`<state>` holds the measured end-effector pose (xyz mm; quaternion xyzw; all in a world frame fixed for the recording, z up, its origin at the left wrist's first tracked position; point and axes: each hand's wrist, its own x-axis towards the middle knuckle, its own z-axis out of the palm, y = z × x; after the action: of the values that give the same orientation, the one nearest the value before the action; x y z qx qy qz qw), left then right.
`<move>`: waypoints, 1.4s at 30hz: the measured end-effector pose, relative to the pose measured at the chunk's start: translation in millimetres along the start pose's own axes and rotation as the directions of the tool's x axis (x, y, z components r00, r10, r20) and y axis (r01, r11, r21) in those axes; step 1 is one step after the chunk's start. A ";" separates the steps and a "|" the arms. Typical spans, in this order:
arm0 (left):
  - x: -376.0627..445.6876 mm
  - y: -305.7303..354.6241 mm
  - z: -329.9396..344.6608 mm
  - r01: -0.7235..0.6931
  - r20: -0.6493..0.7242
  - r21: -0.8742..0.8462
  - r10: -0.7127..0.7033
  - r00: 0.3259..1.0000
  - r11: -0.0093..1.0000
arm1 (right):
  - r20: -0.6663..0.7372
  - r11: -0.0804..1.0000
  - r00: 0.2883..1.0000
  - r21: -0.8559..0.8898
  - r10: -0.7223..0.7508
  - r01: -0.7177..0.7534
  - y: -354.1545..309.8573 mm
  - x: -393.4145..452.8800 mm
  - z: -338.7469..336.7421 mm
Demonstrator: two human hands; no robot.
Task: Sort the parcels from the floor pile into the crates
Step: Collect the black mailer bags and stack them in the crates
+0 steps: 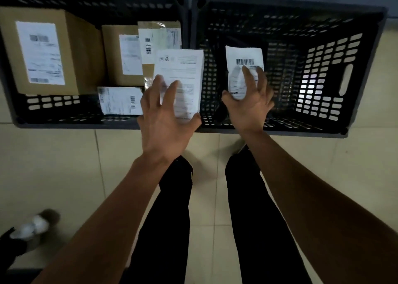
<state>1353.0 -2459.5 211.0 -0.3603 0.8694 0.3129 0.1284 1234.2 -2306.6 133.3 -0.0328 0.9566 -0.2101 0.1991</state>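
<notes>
Here we hold two parcels over the crates: our left hand (164,120), fingers spread, clasps a stiff, light white box (183,77) by its near end; our right hand (247,103) loosely grips a soft black mailer (244,57) above the nearly empty right crate (323,120).

Boxes (53,53) crowd the left crate (17,103); the right crate (323,68) is mostly open beyond one parcel (244,53).

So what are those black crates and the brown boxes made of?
The crates look like moulded plastic, matte black: walls are a grid of slots with a handle hole. The boxes look like plain cardboard, dull brown, with white paper labels stuck on.
</notes>
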 end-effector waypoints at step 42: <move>20.7 -18.2 56.4 -0.071 -0.039 -0.058 0.069 0.997 0.996 | 0.524 0.997 0.851 -0.043 -0.026 0.057 40.8 142.6 182.4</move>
<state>1351.1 -2444.8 150.1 -0.3388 0.8740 0.3363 0.0904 1176.1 -2361.3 -87.8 -0.1148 0.8711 -0.1701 0.4461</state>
